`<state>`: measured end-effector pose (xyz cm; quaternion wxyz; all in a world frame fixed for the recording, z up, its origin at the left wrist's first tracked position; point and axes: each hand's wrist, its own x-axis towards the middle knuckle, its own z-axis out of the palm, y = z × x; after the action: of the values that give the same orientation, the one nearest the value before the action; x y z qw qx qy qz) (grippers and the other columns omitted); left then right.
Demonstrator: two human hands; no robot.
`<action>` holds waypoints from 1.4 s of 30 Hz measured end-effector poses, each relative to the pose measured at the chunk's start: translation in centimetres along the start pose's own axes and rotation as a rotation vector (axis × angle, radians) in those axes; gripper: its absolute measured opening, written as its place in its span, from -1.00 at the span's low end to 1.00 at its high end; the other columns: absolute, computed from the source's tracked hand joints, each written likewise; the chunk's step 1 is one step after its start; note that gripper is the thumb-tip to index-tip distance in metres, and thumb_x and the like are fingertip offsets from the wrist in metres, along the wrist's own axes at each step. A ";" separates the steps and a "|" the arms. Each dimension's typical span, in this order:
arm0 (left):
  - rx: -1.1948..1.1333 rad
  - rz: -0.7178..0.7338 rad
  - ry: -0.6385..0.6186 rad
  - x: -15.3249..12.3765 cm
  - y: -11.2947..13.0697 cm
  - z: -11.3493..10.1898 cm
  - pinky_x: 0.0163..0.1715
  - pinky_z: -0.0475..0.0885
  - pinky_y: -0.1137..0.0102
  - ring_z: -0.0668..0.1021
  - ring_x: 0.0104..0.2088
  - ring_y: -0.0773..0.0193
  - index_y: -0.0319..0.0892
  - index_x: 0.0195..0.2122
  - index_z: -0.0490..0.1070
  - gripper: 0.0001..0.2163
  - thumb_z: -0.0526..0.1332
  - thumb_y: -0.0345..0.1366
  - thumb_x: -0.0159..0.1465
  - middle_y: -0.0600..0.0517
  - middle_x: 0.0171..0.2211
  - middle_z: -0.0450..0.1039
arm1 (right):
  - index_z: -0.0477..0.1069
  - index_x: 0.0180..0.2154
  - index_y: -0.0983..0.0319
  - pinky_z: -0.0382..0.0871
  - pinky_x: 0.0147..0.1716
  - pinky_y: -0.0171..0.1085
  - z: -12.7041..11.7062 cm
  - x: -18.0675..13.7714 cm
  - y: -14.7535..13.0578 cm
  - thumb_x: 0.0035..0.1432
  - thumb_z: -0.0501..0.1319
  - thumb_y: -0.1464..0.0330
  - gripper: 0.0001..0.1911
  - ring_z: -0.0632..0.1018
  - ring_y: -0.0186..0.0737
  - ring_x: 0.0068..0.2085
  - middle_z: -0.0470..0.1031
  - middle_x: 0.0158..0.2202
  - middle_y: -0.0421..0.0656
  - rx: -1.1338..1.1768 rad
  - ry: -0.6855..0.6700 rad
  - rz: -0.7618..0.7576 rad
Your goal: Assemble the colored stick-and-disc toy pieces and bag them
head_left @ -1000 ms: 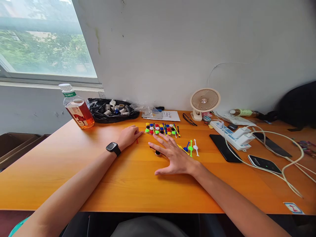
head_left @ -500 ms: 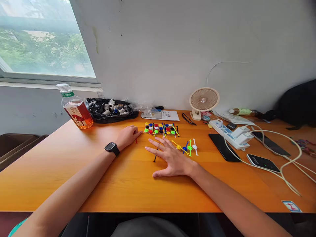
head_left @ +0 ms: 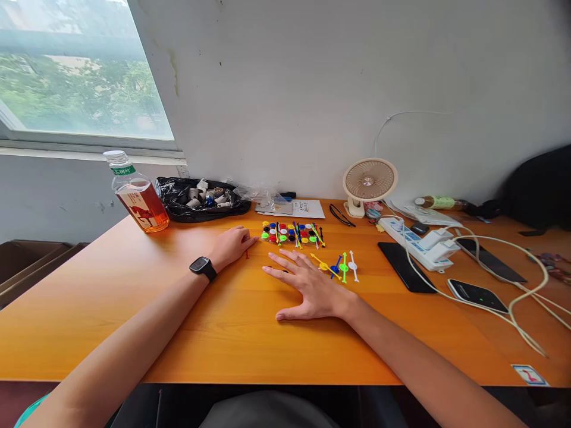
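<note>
My left hand, with a black watch on the wrist, rests on the table with fingers curled closed. From under its fingertips pokes the end of a red arrow spinner; the rest is covered. Palm down and fingers spread, my right hand is open over the table. A small dark bit of a black arrow spinner shows between its fingers. Just right of that hand lie a yellow arrow spinner, a blue one, a green one and a white one.
Behind my hands, several coloured discs and arrows lie in rows. A drink bottle and black bag of parts stand left. Toward the right are a fan, a phone and a power strip with loose cables.
The black arrow end that stuck out below my right fingers is out of sight, leaving a small dark bit between them. Both hands stay where they were.
</note>
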<state>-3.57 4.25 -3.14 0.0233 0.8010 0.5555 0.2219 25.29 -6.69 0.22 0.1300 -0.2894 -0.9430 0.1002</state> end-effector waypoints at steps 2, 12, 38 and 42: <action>-0.002 0.002 0.004 0.0 0.0 0.0 -0.42 0.15 0.30 0.48 -0.39 0.16 -0.11 -0.46 0.36 -0.57 0.17 0.05 0.47 -0.03 -0.37 0.50 | 0.11 0.51 -0.01 -0.11 0.48 0.27 0.0 0.0 0.0 0.14 0.37 -0.21 0.05 0.04 0.24 0.54 0.03 0.57 -0.05 0.002 -0.005 0.003; -0.014 0.001 0.007 -0.1 0.0 0.0 -0.42 0.15 0.31 0.48 -0.40 0.17 -0.11 -0.46 0.34 -0.57 0.17 0.05 0.46 -0.02 -0.36 0.50 | 0.11 0.51 -0.02 -0.11 0.48 0.26 -0.1 0.0 0.0 0.16 0.34 -0.23 0.04 0.04 0.22 0.54 0.04 0.56 -0.06 0.013 -0.023 0.014; 0.003 -0.026 0.001 0.0 0.0 -0.2 -0.43 0.12 0.29 0.49 -0.40 0.15 -0.13 -0.51 0.37 -0.51 0.15 0.12 0.46 -0.07 -0.39 0.51 | 0.49 -0.48 0.24 0.13 -0.21 -0.13 -2.0 -0.4 2.9 0.14 0.14 0.65 -0.71 0.51 -0.12 -0.21 0.58 -0.29 -0.08 -0.441 -0.073 0.306; -0.014 -0.017 0.003 0.0 0.0 -0.2 -0.43 0.09 0.30 0.46 -0.41 0.18 -0.14 -0.53 0.35 -0.48 0.13 0.13 0.46 -0.05 -0.39 0.51 | 0.53 -0.45 0.28 0.10 -0.24 -0.12 -2.2 -0.5 3.2 0.15 0.14 0.65 -0.73 0.55 -0.10 -0.20 0.60 -0.32 -0.03 -0.523 -0.130 0.432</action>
<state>-3.61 4.17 -2.97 0.0300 0.7957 0.5608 0.2269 28.06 -4.09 1.36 -0.0331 -0.4991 -0.8599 -0.1015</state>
